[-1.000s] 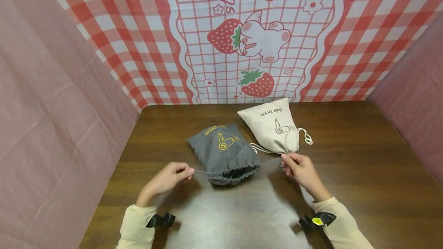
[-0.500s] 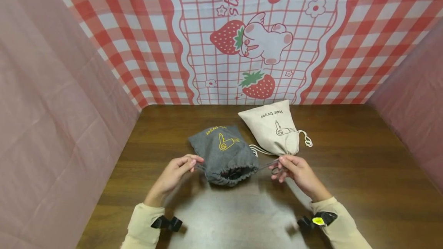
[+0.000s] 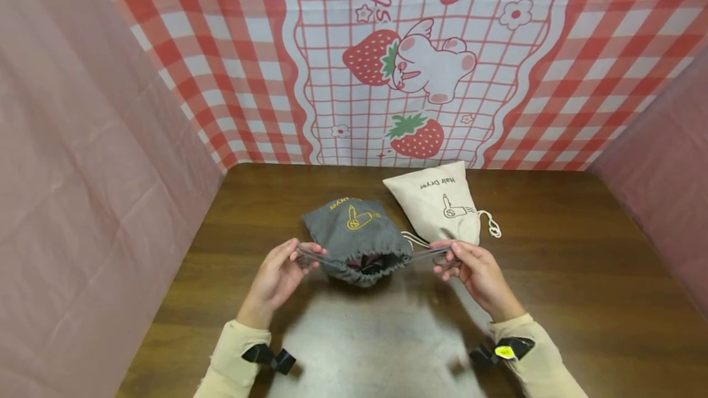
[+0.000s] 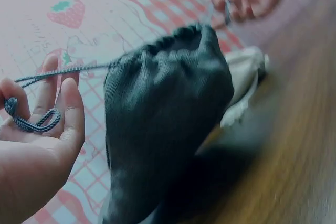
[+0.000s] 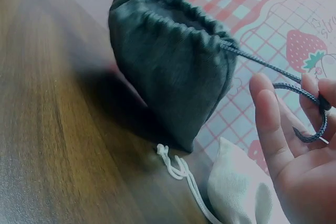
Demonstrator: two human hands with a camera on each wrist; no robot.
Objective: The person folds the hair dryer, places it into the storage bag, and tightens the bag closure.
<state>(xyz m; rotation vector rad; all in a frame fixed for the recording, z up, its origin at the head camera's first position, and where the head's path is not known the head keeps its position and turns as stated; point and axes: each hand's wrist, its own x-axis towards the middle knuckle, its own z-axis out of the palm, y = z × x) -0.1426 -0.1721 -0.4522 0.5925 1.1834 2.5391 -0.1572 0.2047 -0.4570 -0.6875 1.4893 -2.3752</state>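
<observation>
A grey drawstring bag (image 3: 362, 235) with a yellow hair-dryer print has its gathered mouth raised toward me. Dark, shiny contents show inside the mouth, their kind hidden. On the left, my left hand (image 3: 276, 281) pinches one drawstring (image 4: 68, 70) between thumb and finger; the knotted loop end hangs by the palm. My right hand (image 3: 481, 272) pinches the opposite drawstring (image 5: 262, 64), its loop dangling below the fingers. Both cords run taut to the gathered edge, which stays partly spread.
A cream drawstring bag (image 3: 437, 201) printed "Hair Dryer" lies behind and right of the grey one, drawn closed, its white cords (image 5: 184, 171) loose on the wooden table (image 3: 564, 250). A red-checked strawberry cloth (image 3: 332, 97) hangs behind; pink cloths (image 3: 110, 171) flank both sides.
Both hands have kept hold of the drawstrings and risen slightly; the left has turned palm-up and shifted closer to the bag. The grey bag's mouth has lifted and tilted toward me.
</observation>
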